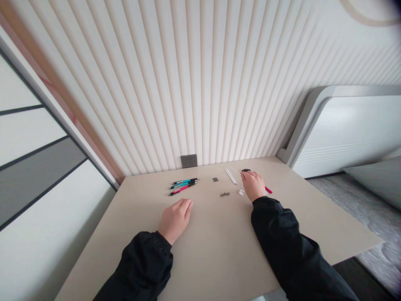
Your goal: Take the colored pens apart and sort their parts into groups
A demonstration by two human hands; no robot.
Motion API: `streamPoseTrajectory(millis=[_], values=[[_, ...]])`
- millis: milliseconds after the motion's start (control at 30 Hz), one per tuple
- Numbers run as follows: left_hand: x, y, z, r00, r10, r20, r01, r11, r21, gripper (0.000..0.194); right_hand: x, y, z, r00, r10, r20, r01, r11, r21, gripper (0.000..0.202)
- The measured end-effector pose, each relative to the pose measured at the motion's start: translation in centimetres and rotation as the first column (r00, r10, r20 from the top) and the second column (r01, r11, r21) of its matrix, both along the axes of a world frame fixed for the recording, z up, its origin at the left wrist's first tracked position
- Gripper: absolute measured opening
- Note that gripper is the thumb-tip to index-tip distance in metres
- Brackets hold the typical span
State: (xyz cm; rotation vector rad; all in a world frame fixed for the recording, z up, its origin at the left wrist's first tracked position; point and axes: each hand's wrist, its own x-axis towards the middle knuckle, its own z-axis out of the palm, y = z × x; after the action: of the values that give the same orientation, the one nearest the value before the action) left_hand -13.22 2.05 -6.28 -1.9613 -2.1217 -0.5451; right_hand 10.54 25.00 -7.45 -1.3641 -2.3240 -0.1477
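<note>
At the far left of the frame stands a cabinet (34, 192) with white and grey panels split by dark strips. Next to it the ribbed wall (156, 83) fills the top of the frame, and the pale tabletop (125, 209) spreads across the lower part. From the bottom left a black sleeve (142, 261) leads up to the left hand (176, 217), which rests on the tabletop left of the middle of the frame; its grip is together, fingers curled in. Just above that hand, two blue pens (185, 181) and a red pen (182, 189) lie side by side, slanting up to the right. A dark socket (189, 161) sits on the wall above them. Right of the pens come a few grey bits (215, 179), then a short row of metal bits (224, 194) lower down, then white sticks (231, 176) and small white bits (241, 192). A thin stick (234, 169) runs to the fingertips of the right hand (253, 185); I cannot tell whether its grip is clamped on it. Black bits (246, 170) show just above that hand, a red piece (268, 190) just right of it. Farther right are a headboard (347, 129) and a grey pillow (376, 179).
</note>
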Motion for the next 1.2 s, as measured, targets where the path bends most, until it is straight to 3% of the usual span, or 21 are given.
streamPoseTrajectory(millis=[300,767,900,1000,1100,1200], values=[[0.1,0.0,0.1,1.000,-0.002,0.005,0.002,1.000,-0.027,0.025,-0.9,-0.4,-1.1,0.995,-0.024,0.099,0.028,0.999,-0.046,0.030],[0.3,-0.1,0.4,0.999,-0.031,0.043,0.032,0.999,-0.028,0.026,-0.9,-0.9,-1.3,0.998,0.047,0.040,-0.045,0.998,-0.046,0.029],[0.3,-0.1,0.4,0.994,-0.060,0.094,0.058,0.998,0.024,0.023,-0.7,-1.0,-1.1,0.999,0.049,0.022,-0.048,0.998,-0.045,0.029],[0.1,0.1,0.3,0.980,-0.136,0.145,0.118,0.985,0.123,0.030,-0.7,-1.5,-0.3,0.995,0.064,-0.081,-0.063,0.998,0.008,0.026],[0.1,0.1,0.3,0.954,-0.229,0.192,0.181,0.954,0.239,0.030,-1.4,-3.2,1.1,0.951,0.165,-0.260,-0.139,0.983,0.117,0.027],[0.3,-0.1,0.7,0.938,-0.225,0.265,0.125,0.930,0.346,0.025,-3.0,-6.2,2.5,0.851,0.391,-0.352,-0.345,0.920,0.186,0.026]])
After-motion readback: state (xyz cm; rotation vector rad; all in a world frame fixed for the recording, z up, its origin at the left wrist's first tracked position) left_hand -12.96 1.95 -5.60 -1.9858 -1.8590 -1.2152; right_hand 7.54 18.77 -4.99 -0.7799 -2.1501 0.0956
